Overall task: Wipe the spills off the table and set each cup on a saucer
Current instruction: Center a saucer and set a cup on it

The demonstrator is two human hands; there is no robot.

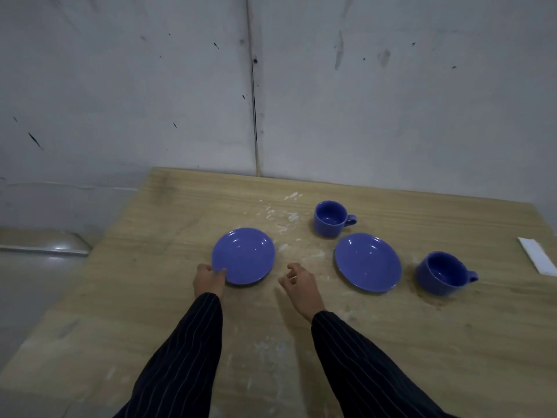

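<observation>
Two blue saucers lie on the wooden table [168, 297]: the left saucer [244, 254] and the right saucer [368, 262]. My left hand [208, 280] grips the left saucer's near-left rim. My right hand [298, 282] hovers between the saucers, fingers apart and holding nothing. One blue cup [331, 218] stands upright behind the right saucer, and a second blue cup [441, 273] stands to that saucer's right. White powdery spills [281, 220] streak the table between the saucers and the far cup, with fainter smears [268, 348] near my forearms.
A folded white cloth or paper [538, 258] lies at the table's right edge. A scuffed grey wall [271, 86] runs behind the table. Left of the table, the floor and a low grey ledge [45, 245] show.
</observation>
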